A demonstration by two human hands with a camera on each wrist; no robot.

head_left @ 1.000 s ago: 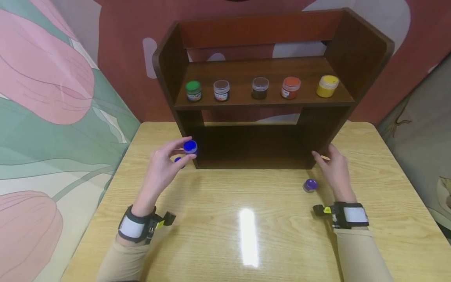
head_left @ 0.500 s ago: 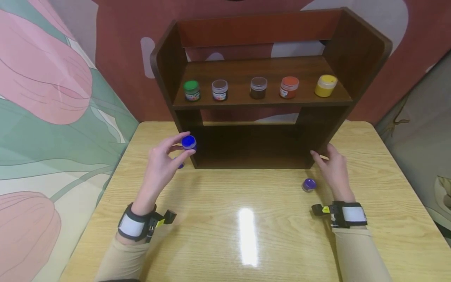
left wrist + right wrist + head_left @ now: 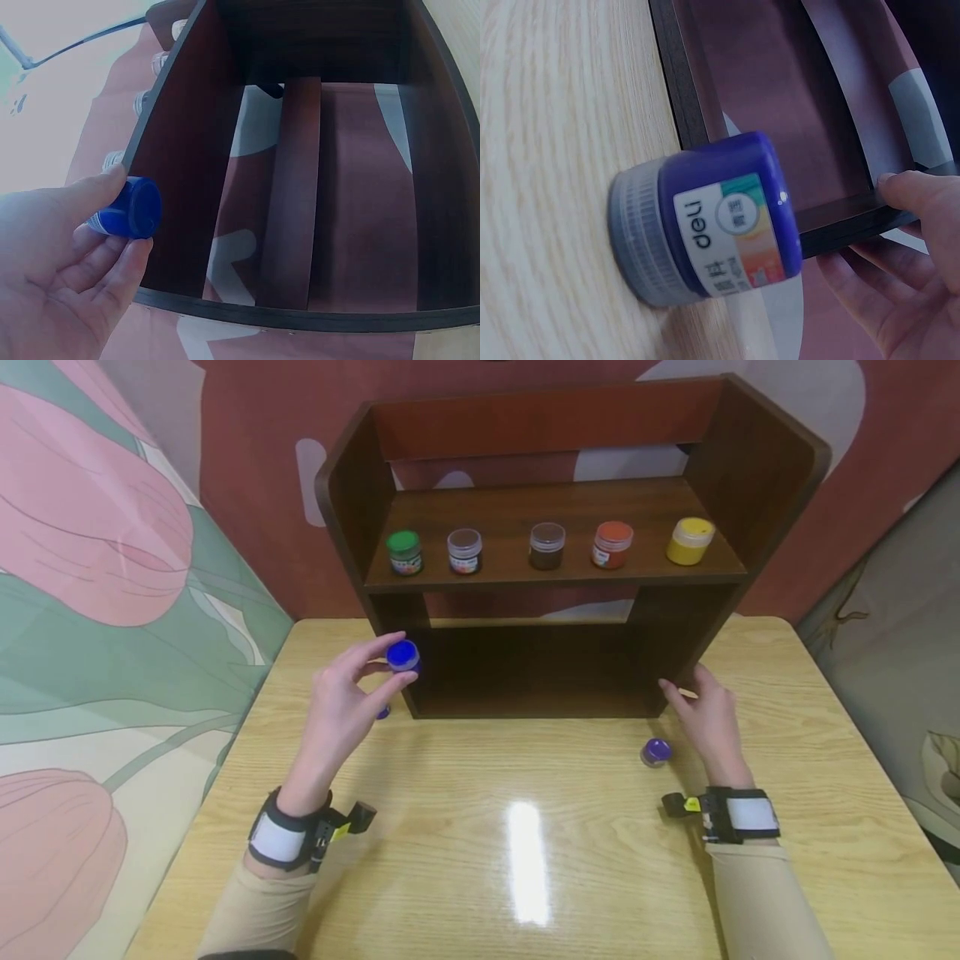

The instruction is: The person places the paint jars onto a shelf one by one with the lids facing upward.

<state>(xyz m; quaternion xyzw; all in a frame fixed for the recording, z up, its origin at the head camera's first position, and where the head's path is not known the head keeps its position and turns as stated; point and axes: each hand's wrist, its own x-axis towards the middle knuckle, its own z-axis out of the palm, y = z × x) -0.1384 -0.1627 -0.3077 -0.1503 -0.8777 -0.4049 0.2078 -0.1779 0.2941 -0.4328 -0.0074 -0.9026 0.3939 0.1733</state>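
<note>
My left hand point(image 3: 341, 702) pinches a small blue paint jar point(image 3: 403, 657) between thumb and fingers. It is held off the table, in front of the dark wooden shelf's left side panel. In the left wrist view the blue jar point(image 3: 135, 208) lies tilted in the fingertips, near a panel edge. My right hand point(image 3: 708, 714) grips the lower front edge of the shelf's right panel point(image 3: 855, 225), thumb on one side and fingers on the other. A purple paint jar point(image 3: 656, 752) stands on the table close to that hand. Its "deli" label faces the right wrist camera.
On the shelf's upper board point(image 3: 547, 497) stand several jars: a green one point(image 3: 405, 553), two dark ones, a red one point(image 3: 612, 545) and a yellow one point(image 3: 690, 541). Another blue item point(image 3: 383, 712), mostly hidden by my left hand, lies on the wooden table point(image 3: 450, 827).
My left hand has raised the blue jar slightly along the left panel. My right hand keeps its grip on the shelf, and the whole head view has shifted a little.
</note>
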